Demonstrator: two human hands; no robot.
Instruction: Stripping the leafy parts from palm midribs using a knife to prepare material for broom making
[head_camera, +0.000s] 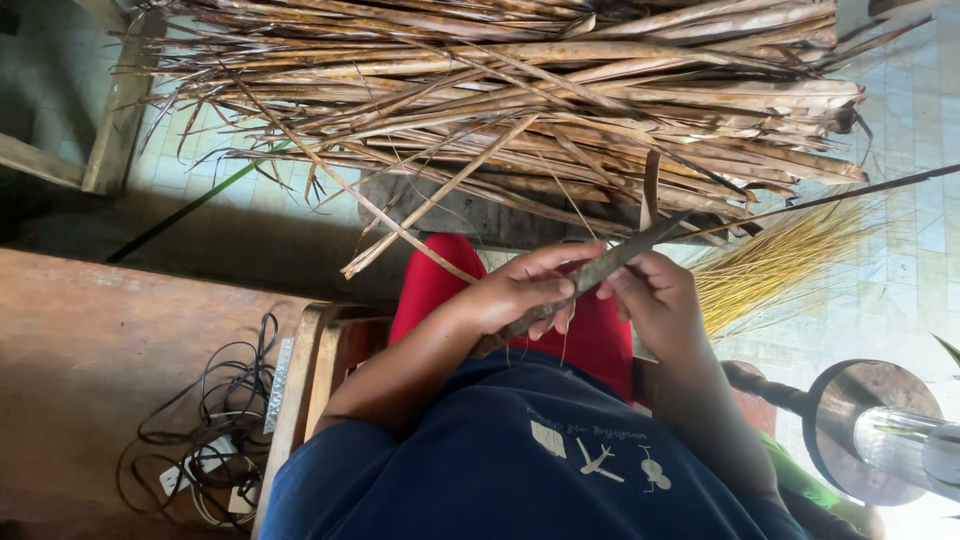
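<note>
We curl our left hand (520, 292) around the lower part of a dry brown leaf stalk (585, 278), fingers closed over it, while our right hand (655, 300) pinches it higher up, seemingly between thumb and fingertips. The stalk runs slantwise between both hands above the red cloth (440, 280), just below the heap of dried leaves (520, 90).

Single view: head-worn camera, looking steeply down over wearer's own chest and lap. Navy shirt (520, 460) fills lower centre, very near lens. Left hand (520, 290) and right hand (655, 300) at frame centre, close range. Dry leaf pile (520, 110) spans top of frame, farther off. Wooden surface (80, 350) at left edge, tiled floor (920, 110) at right. No second view to share scene.
</note>
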